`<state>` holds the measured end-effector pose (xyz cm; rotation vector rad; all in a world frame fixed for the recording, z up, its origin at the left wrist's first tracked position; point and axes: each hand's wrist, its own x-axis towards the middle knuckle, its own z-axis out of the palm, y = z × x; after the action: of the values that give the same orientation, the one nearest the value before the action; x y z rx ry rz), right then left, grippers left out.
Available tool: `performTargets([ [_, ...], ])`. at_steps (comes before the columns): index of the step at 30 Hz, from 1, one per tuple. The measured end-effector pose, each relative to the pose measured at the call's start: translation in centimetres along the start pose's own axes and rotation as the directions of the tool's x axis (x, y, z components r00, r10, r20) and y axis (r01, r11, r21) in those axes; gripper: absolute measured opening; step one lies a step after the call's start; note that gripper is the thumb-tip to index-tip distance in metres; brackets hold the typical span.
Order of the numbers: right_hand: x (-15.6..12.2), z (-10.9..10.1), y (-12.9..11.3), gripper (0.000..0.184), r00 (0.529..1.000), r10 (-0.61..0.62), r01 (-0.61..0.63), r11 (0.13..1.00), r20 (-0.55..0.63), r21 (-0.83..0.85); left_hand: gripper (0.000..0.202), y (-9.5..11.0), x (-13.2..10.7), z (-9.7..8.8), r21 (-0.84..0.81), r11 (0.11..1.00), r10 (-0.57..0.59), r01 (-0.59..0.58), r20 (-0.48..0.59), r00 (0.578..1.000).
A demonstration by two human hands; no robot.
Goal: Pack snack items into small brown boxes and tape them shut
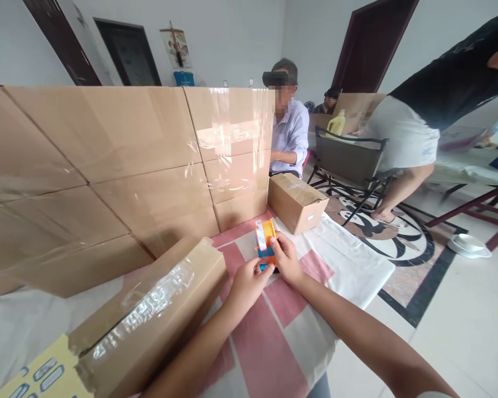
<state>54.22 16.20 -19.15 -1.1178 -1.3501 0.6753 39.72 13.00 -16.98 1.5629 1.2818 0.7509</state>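
An orange and blue plastic gadget (265,239), perhaps a tape dispenser, stands on the pink and white checked cloth (269,337). My right hand (287,260) grips its right side with the thumb and fingers closed on it. My left hand (245,282) is curled at its lower left, fingertips touching its blue base. A long taped cardboard box (157,320) lies just left of my left forearm.
A tall wall of taped cardboard (120,160) stands behind the cloth. A small cardboard box (296,202) sits at the far right of the table. A seated person (290,132), a folding chair (348,160) and a bending person (419,116) are beyond. Tiled floor lies to the right.
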Motion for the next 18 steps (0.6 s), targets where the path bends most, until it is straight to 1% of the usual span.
performTargets([
  [2,-0.3,0.3,-0.1,0.041,1.0,-0.01,0.01,1.0,0.013,0.011,0.029,-0.5,0.5,-0.2,-0.068,0.997,0.031,-0.03,0.014,0.999],
  [5,-0.5,0.7,-0.3,0.039,1.0,-0.021,0.021,1.0,0.018,0.007,0.036,-1.0,0.3,-0.4,-0.14,0.988,0.069,-0.067,0.014,0.998],
  [10,-0.3,0.7,-0.5,0.04,0.999,-0.026,0.026,0.999,-0.019,-0.034,0.037,-1.2,-0.1,-0.3,-0.203,0.975,0.085,-0.09,-0.034,0.996],
  [15,0.0,0.6,-0.4,0.04,0.998,-0.052,0.049,0.993,-0.026,-0.106,0.034,-0.2,-0.6,-0.8,-0.213,0.97,0.089,-0.116,-0.133,0.987],
  [17,0.2,0.5,-0.3,0.039,0.997,-0.054,0.047,0.991,-0.051,-0.124,0.032,0.5,-1.1,-1.0,-0.224,0.967,0.099,-0.124,-0.117,0.988],
  [18,0.3,0.4,-0.3,0.039,0.996,-0.05,0.041,0.991,-0.069,-0.129,0.032,0.9,-1.4,-1.1,-0.238,0.964,0.102,-0.119,-0.083,0.991],
])
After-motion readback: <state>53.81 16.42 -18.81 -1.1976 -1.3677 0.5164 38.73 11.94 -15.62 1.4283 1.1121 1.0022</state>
